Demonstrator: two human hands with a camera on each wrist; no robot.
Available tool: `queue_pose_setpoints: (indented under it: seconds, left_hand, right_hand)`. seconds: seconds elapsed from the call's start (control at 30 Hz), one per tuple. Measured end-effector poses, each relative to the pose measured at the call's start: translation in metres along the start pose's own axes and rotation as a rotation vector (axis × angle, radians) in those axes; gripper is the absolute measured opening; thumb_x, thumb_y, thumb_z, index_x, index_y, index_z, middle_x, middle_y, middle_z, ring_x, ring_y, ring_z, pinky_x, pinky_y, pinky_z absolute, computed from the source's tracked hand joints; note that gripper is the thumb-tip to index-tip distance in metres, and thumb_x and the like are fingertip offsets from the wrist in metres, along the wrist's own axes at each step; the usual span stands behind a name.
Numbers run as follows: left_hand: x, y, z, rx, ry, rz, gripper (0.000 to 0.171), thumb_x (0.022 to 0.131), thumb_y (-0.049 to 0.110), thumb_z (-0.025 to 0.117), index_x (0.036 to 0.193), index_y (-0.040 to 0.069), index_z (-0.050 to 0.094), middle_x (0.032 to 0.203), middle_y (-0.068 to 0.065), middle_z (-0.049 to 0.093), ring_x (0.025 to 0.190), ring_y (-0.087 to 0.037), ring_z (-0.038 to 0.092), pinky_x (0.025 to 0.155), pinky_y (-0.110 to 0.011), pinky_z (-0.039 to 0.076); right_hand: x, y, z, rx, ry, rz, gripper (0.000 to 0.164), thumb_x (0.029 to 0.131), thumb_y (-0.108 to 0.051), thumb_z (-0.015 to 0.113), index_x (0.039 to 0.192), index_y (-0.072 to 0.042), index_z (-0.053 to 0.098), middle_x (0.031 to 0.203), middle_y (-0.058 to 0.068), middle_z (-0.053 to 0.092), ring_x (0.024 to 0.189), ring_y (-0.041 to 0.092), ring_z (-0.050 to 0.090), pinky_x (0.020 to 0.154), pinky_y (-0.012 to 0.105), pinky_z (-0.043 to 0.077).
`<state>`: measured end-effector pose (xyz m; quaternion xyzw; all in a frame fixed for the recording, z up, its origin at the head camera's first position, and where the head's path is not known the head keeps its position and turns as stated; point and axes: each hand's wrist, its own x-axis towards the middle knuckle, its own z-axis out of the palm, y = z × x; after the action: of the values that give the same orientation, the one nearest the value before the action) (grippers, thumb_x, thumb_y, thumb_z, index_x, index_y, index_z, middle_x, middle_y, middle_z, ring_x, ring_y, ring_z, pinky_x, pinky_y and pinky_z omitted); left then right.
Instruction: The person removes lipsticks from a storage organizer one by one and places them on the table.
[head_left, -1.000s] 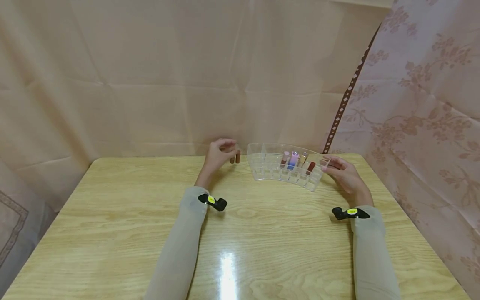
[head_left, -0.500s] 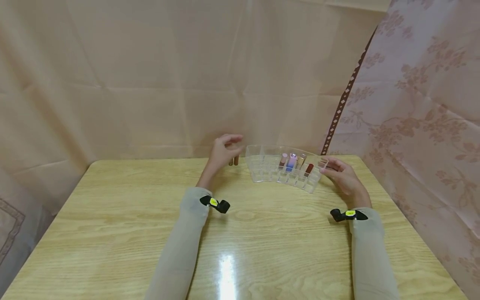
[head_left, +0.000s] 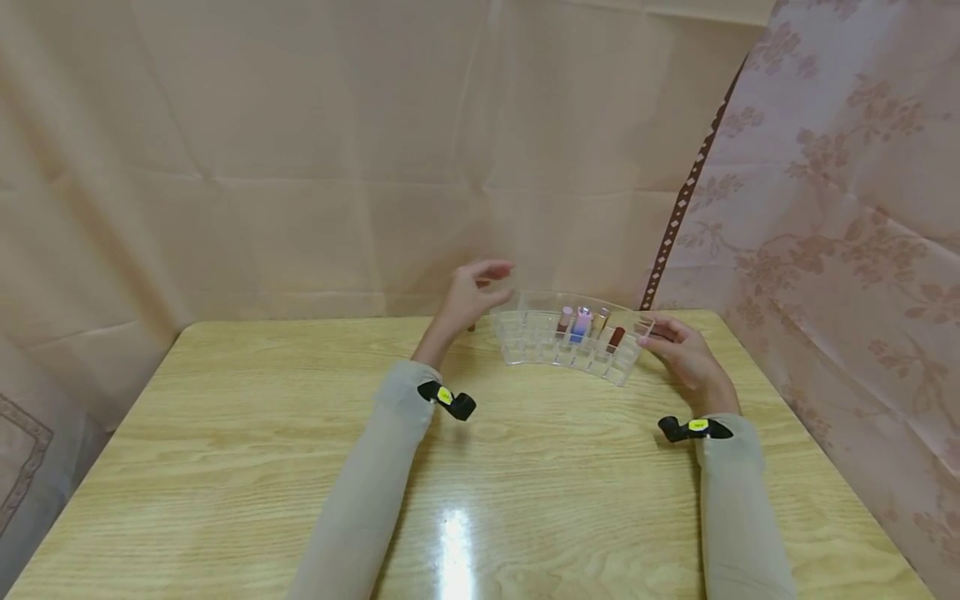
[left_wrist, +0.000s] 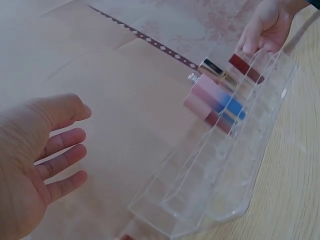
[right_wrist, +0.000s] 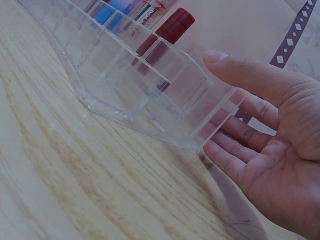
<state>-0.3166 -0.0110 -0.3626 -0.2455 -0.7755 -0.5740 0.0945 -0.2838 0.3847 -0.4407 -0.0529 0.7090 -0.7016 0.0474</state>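
Note:
A clear fan-shaped lipstick organizer [head_left: 525,343] stands tilted near the table's back edge. Its slots hold a pink-capped tube [left_wrist: 198,105], a pink-to-blue lipstick [left_wrist: 219,96], a gold-and-black tube [left_wrist: 215,71] and a dark red tube [right_wrist: 175,25]. My right hand [head_left: 686,358] holds the organizer's right end, thumb at the front and fingers behind. Beside its left end my left hand [head_left: 472,298] is raised, fingers apart and loosely bent, with nothing between them. A brown tube [head_left: 472,327] shows just below the left hand, mostly hidden by it.
The wood-grain table [head_left: 262,467] extends towards me. A beige curtain [head_left: 337,167] hangs right behind the back edge, and a pink floral cloth [head_left: 847,208] hangs on the right. Each sleeve carries a small black camera [head_left: 450,402] at the wrist.
My left hand has moved right and slightly up, from beside the two brown tubes to the organizer's left end, now covering most of them. The right hand stays at the organizer's right end.

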Motion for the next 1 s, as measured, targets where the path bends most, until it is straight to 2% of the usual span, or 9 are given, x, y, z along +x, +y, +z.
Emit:
queue_pose_setpoints:
  seconds: [0.2, 0.43, 0.6, 0.8, 1.0]
  left_hand:
    - [0.005, 0.004, 0.016, -0.03, -0.042, -0.006, 0.042, 0.09, 0.003, 0.073, 0.13, -0.003, 0.064, 0.126, -0.027, 0.066, 0.12, -0.041, 0.061, 0.106, -0.051, 0.05]
    - [0.007, -0.002, 0.041, -0.062, -0.095, 0.003, 0.043, 0.09, -0.002, 0.069, 0.132, -0.006, 0.062, 0.126, -0.03, 0.065, 0.118, -0.044, 0.062, 0.103, -0.047, 0.054]
    - [0.005, -0.004, 0.056, -0.08, -0.132, -0.004, 0.044, 0.091, -0.002, 0.07, 0.133, -0.007, 0.06, 0.126, -0.029, 0.064, 0.117, -0.041, 0.063, 0.102, -0.044, 0.056]
    - [0.003, -0.007, 0.069, -0.066, -0.134, -0.017, 0.043, 0.091, 0.0, 0.071, 0.132, -0.007, 0.061, 0.124, -0.026, 0.067, 0.114, -0.036, 0.066, 0.098, -0.033, 0.057]
    - [0.004, -0.008, 0.077, -0.071, -0.128, -0.032, 0.042, 0.091, 0.0, 0.071, 0.131, -0.007, 0.062, 0.122, -0.025, 0.068, 0.112, -0.034, 0.067, 0.097, -0.032, 0.058]
  right_hand:
    - [0.002, 0.002, 0.0, 0.021, -0.006, -0.011, 0.045, 0.098, -0.001, 0.065, 0.139, -0.007, 0.048, 0.128, -0.005, 0.063, 0.111, 0.0, 0.062, 0.094, 0.012, 0.052]
    - [0.002, 0.004, 0.0, 0.078, -0.01, -0.035, 0.045, 0.097, 0.004, 0.064, 0.139, -0.004, 0.05, 0.128, -0.003, 0.065, 0.112, 0.003, 0.064, 0.094, 0.014, 0.053]
    - [0.002, 0.004, 0.001, 0.071, -0.008, -0.041, 0.047, 0.097, 0.003, 0.064, 0.141, -0.002, 0.048, 0.126, -0.004, 0.065, 0.114, 0.004, 0.063, 0.095, 0.014, 0.053]
    - [0.002, 0.005, 0.002, 0.053, -0.006, -0.043, 0.053, 0.097, 0.0, 0.066, 0.145, 0.002, 0.044, 0.125, -0.005, 0.065, 0.117, 0.005, 0.063, 0.096, 0.015, 0.053]
    - [0.003, 0.004, 0.003, 0.057, -0.011, -0.05, 0.051, 0.096, 0.001, 0.066, 0.144, 0.002, 0.046, 0.122, -0.007, 0.066, 0.115, 0.005, 0.063, 0.095, 0.015, 0.053]
